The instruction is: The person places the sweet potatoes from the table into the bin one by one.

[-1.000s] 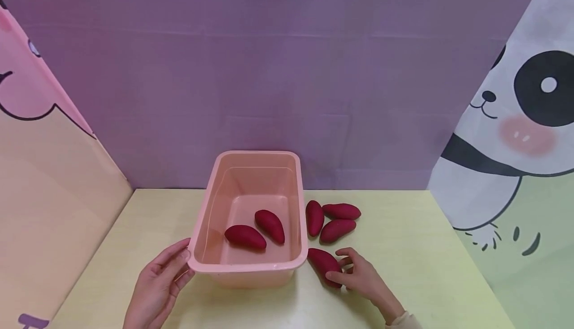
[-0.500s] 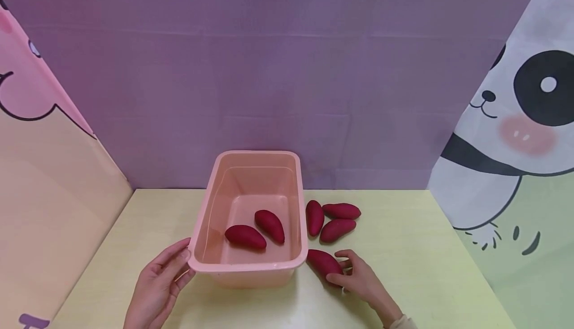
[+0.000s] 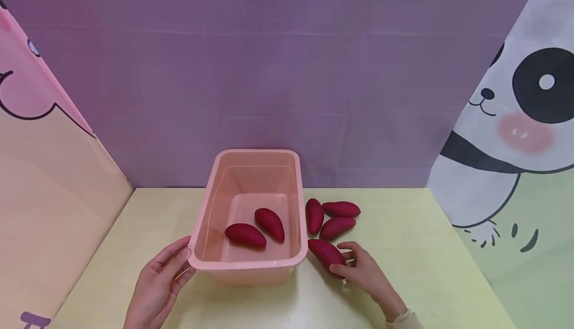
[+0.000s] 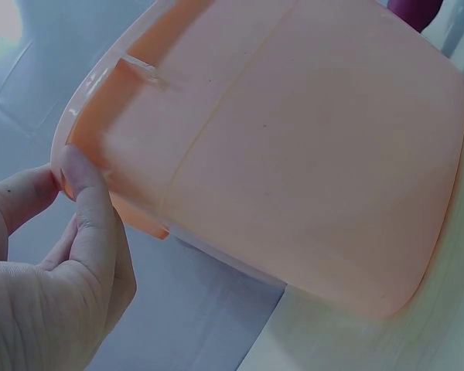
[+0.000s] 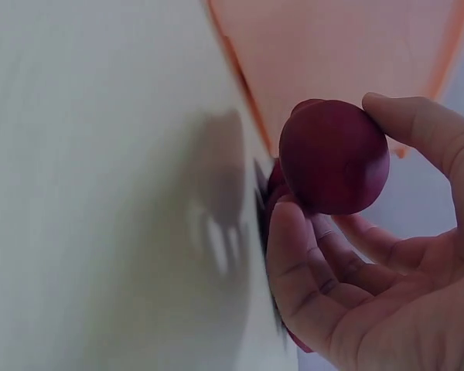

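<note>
My left hand (image 3: 158,280) pinches the rim of a pink plastic tub (image 3: 251,265) at its near left corner. In the left wrist view, thumb and forefinger grip the lip of the tub (image 4: 301,162). To the right of the tub, my right hand (image 3: 366,273) holds a dark red sweet potato (image 3: 325,253) by its near end. Seen from the right wrist, thumb and fingers pinch the sweet potato (image 5: 334,158) close over the table, with a shadow beside it. Two sweet potatoes, one left (image 3: 244,235) and one right (image 3: 270,224), lie inside the tub.
Three more sweet potatoes lie close together right of the tub: an upright one (image 3: 315,216), a back one (image 3: 342,209) and a front one (image 3: 338,228). A purple curtain (image 3: 269,70) backs the pale table (image 3: 403,239); printed panels flank it, a panda (image 3: 529,114) on the right.
My right hand has moved slightly away from me with the sweet potato, toward the three others. The left hand keeps its grip on the tub, and the tub stays in place.
</note>
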### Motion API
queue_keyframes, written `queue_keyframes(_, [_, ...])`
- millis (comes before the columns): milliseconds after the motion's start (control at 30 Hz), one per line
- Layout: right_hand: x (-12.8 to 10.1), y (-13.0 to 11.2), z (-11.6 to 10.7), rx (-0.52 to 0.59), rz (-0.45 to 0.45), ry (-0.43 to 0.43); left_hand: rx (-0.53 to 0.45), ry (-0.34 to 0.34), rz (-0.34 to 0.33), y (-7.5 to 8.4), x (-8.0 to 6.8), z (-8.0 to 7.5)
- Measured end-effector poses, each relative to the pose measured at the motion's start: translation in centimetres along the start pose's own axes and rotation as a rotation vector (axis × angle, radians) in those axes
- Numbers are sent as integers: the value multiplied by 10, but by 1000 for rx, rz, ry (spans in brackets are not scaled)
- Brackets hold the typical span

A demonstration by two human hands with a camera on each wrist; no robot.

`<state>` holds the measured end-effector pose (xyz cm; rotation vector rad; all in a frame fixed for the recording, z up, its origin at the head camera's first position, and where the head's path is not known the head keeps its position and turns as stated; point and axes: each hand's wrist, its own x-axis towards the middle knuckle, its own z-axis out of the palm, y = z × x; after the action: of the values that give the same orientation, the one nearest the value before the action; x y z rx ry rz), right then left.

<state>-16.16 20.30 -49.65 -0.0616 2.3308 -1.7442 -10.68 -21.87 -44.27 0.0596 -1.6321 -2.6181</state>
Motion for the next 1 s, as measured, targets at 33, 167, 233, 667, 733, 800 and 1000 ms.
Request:
queue_keyframes(33, [1, -2, -1, 5, -3, 2, 0, 1, -1, 0, 0, 0])
queue_keyframes(167, [2, -8, -6, 14, -14, 12, -5, 2, -4, 0, 0, 1])
queue_keyframes(233, [2, -11, -8, 15, -20, 17, -6, 4, -6, 1, 0, 1])
queue_keyframes(667, [10, -50, -26, -6, -93, 85, -26, -14, 3, 0, 1, 1])
queue_keyframes(733, [13, -62, -29, -20, -120, 87, -29, -21, 8, 0, 1, 0])
queue_keyframes(800, [16, -75, -31, -37, -145, 89, -30, -25, 11, -1, 1, 0])
queue_keyframes(1000, [30, -116, -27, -95, -209, 78, -38, -35, 18, -1, 1, -1])
